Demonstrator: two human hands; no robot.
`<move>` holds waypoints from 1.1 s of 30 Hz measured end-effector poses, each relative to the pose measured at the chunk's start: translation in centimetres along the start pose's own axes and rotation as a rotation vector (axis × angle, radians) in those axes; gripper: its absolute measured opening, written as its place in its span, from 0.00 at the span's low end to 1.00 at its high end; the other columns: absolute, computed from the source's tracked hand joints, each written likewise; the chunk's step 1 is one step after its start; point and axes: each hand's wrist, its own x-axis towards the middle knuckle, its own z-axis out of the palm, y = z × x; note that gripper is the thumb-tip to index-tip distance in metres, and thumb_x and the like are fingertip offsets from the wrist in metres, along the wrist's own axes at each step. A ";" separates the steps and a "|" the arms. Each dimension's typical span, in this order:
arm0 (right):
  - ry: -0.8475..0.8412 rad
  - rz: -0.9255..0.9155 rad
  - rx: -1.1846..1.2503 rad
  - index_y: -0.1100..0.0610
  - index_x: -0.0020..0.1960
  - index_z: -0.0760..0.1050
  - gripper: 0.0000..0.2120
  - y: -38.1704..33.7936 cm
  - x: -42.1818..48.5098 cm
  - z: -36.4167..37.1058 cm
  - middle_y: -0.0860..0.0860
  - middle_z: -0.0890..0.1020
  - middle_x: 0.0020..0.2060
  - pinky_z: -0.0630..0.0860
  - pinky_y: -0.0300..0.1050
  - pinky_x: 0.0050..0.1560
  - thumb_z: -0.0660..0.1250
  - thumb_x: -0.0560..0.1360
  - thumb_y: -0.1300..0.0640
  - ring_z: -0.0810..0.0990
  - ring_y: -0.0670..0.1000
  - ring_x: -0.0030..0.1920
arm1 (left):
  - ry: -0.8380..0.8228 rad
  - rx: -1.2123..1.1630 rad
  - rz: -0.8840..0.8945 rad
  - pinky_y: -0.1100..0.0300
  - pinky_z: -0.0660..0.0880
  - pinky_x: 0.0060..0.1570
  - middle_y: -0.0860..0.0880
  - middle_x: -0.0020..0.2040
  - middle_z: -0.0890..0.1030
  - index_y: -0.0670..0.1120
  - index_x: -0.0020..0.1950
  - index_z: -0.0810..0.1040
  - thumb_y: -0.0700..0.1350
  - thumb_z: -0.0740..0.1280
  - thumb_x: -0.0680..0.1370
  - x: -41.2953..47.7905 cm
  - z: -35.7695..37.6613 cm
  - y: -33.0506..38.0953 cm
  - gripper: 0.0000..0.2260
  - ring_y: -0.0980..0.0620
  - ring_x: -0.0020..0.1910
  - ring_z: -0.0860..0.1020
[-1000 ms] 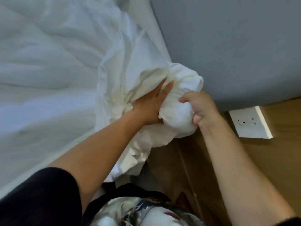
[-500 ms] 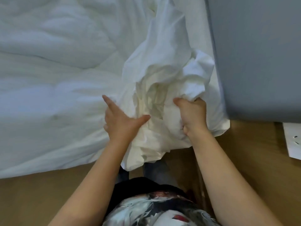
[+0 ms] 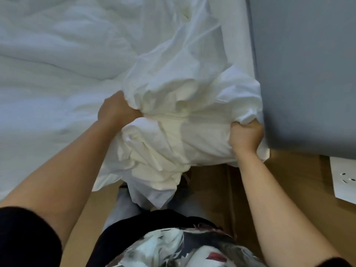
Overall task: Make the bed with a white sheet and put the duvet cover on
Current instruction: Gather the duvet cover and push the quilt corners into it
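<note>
Two grips are at work on one thing: a bunched wad of thin white cotton cloth (image 3: pixel 173 132) at the corner of the bed. The left grip (image 3: pixel 117 110) is clenched on a fold at one end of the wad. The right grip (image 3: pixel 244 135) is fisted round the opposite end, so the wad spans the gap between them.

Beyond the left grip and out to its far side spreads a puffy white quilted duvet (image 3: pixel 57 64), rumpled and unsmoothed over the bed. Just outside the right grip stands a flat grey upholstered panel (image 3: pixel 308 74), probably the headboard, and the cloth's edge lies against it. Below both grips a tail of the cloth hangs past the bed edge toward the person's patterned top (image 3: pixel 173 247), in front of a brown wooden surface (image 3: pixel 212 189). A white socket plate (image 3: pixel 342 178) sits well outside the right grip.

I cannot tell for certain whether the wad is the sheet or the duvet cover. It reads more like the cover, gathered up to be worked over a corner of the duvet.

By that reading the task is midway at best. Nothing lies flat, no corner is visibly seated, and the cover has not been drawn down the duvet's length. Pulling it through, closing it and smoothing the bed all appear to be left. Whether a sheet already lies under the duvet is hidden.
</note>
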 end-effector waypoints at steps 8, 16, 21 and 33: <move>-0.110 0.027 -0.350 0.59 0.53 0.74 0.13 2.2 1.4 2.1 0.55 0.79 0.48 0.71 0.48 0.48 0.64 0.75 0.51 0.77 0.58 0.53 | 0.009 0.083 -0.177 0.53 0.68 0.39 0.44 0.46 0.76 0.44 0.54 0.67 0.65 0.71 0.64 -1.5 -0.2 -5.7 0.32 0.39 0.47 0.76; 0.003 -0.591 -0.439 0.65 0.70 0.62 0.32 -0.7 -5.3 4.4 0.66 0.67 0.66 0.49 0.61 0.70 0.66 0.67 0.65 0.63 0.63 0.67 | -0.019 -0.144 -0.183 0.54 0.69 0.38 0.49 0.47 0.76 0.46 0.58 0.68 0.62 0.72 0.64 -2.0 1.5 -3.6 0.31 0.45 0.43 0.74; -0.337 -0.951 -0.298 0.70 0.46 0.75 0.13 -2.8 -9.6 7.5 0.64 0.78 0.40 0.77 0.53 0.41 0.72 0.63 0.70 0.77 0.62 0.41 | -0.040 -0.851 -0.193 0.57 0.69 0.58 0.51 0.69 0.67 0.55 0.75 0.57 0.58 0.76 0.64 -5.4 0.1 -5.8 0.45 0.54 0.63 0.69; -0.762 -0.971 -0.966 0.56 0.73 0.57 0.36 -4.0 -8.4 10.6 0.57 0.61 0.70 0.47 0.53 0.71 0.66 0.70 0.48 0.57 0.59 0.70 | -0.277 -1.389 -0.520 0.57 0.79 0.36 0.44 0.39 0.83 0.41 0.49 0.79 0.36 0.70 0.67 -9.5 4.1 -6.9 0.12 0.45 0.39 0.82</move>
